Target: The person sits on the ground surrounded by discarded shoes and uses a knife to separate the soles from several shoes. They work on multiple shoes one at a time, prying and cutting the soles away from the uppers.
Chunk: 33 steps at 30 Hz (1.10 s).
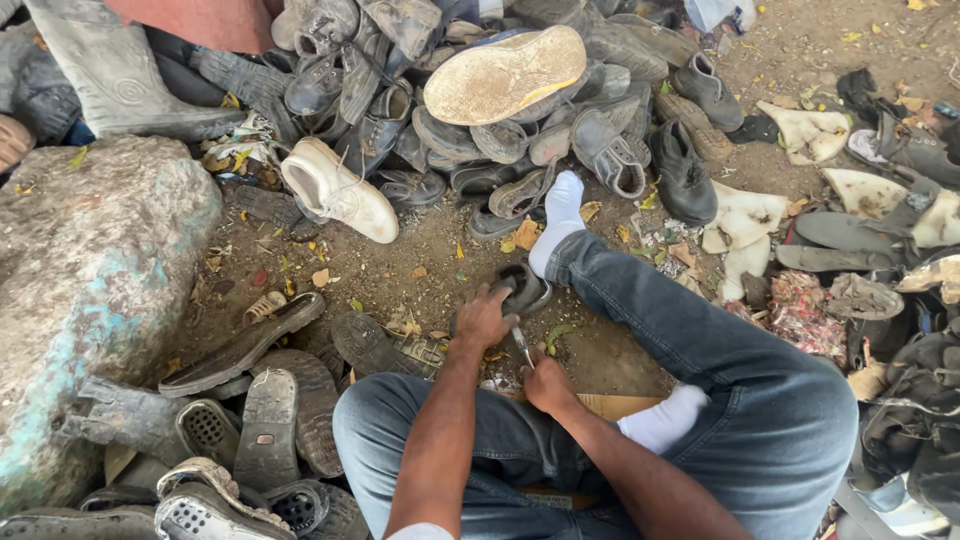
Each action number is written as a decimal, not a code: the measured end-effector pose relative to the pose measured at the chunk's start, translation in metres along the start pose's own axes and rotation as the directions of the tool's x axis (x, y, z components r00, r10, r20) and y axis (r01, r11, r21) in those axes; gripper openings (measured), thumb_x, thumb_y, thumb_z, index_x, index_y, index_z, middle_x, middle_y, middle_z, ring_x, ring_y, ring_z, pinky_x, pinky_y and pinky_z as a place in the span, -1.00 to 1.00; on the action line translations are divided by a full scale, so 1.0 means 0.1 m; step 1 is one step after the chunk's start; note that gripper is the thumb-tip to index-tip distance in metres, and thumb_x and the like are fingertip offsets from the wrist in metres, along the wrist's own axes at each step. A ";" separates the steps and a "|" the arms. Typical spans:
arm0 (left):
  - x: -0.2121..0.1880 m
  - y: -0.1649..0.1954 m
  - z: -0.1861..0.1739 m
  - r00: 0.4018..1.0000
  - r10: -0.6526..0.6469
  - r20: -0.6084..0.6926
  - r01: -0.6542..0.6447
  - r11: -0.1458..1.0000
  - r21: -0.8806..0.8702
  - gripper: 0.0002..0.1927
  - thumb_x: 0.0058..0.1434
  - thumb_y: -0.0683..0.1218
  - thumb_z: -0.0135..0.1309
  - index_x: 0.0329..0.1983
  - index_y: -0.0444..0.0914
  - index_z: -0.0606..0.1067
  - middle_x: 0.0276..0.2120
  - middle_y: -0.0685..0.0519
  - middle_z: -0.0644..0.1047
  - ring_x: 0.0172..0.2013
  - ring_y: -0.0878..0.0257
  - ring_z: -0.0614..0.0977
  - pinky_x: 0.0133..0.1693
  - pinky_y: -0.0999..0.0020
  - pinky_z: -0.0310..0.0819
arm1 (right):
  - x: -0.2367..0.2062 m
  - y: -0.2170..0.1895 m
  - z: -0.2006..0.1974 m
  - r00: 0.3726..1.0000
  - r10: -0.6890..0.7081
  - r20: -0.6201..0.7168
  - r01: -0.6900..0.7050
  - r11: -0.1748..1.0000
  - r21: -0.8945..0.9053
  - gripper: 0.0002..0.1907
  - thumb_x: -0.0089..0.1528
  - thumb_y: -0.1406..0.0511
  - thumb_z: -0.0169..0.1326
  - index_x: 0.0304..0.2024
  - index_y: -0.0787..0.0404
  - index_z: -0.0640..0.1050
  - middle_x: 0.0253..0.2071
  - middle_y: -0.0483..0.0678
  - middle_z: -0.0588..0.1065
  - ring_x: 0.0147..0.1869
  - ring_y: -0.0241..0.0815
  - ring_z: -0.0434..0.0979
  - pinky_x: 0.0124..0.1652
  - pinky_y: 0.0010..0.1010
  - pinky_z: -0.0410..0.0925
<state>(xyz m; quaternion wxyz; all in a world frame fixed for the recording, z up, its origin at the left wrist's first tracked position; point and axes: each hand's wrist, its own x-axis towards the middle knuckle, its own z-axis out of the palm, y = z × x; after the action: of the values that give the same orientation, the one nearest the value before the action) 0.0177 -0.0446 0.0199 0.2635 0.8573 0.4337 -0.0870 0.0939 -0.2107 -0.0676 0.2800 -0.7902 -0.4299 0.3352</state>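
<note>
The person sits on the dirt ground (420,250) with legs in blue jeans and white socks, one foot stretched toward the heap of worn shoes (480,110) along the far edge of the ground. The left hand (482,318) is curled over a small dark shoe piece (524,288) lying on the dirt near the middle of the ground, just beside the outstretched sock, fingers pressing it down. The right hand (547,385) is closed in a fist around the handle of a thin metal tool (521,343) (a blade or an awl, too small to tell), whose tip points up toward the shoe piece. A white shoe (340,190) lies at the near edge of the heap, and a pale upturned sole (505,75) tops it. A large grey rock (90,290) smeared with blue fills the left edge, and loose black soles (250,400) lie scattered at its foot. Cream-coloured scraps (745,225) and more soles lie along the right edge.
</note>
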 end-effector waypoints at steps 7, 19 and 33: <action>0.23 0.22 0.50 0.978 -0.097 -0.187 0.105 0.994 0.032 -0.54 0.46 0.23 -0.15 0.15 -0.20 0.37 0.04 -0.30 0.52 -0.02 -0.25 0.63 -0.05 -0.11 0.55 | 0.10 0.06 -0.21 0.971 0.237 -0.037 -0.239 0.967 -0.092 -0.62 0.22 0.24 0.05 0.10 0.05 0.52 -0.14 0.26 0.55 0.01 0.37 0.52 -0.02 0.13 0.36; 0.22 0.19 0.53 0.846 0.016 -0.533 -0.298 0.843 -0.447 -0.58 0.33 0.13 0.09 -0.34 -0.34 0.51 -0.15 -0.42 0.51 -0.12 -0.38 0.54 -0.05 -0.14 0.43 | 0.20 0.23 -0.67 0.999 -0.044 -0.018 0.041 0.991 -0.128 -0.61 0.26 0.20 0.02 0.14 0.09 0.52 -0.23 0.33 0.56 -0.11 0.36 0.57 -0.13 0.11 0.39; 0.35 0.04 0.51 0.807 -0.014 -0.591 -0.395 0.730 -0.557 -0.63 0.32 0.04 0.14 -0.39 -0.39 0.52 -0.10 -0.27 0.57 -0.09 -0.21 0.58 -0.02 0.02 0.44 | -0.08 0.33 -0.50 0.994 0.001 0.109 -0.003 1.000 0.023 -0.58 0.25 0.24 0.02 0.15 0.21 0.48 -0.36 0.33 0.53 -0.27 0.27 0.59 -0.20 0.01 0.38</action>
<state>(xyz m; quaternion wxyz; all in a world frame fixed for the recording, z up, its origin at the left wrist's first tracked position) 0.0459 -0.0489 -0.0353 0.4166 0.7369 0.3979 0.3537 0.1450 -0.2405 -0.0585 0.2648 -0.7678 -0.4399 0.3832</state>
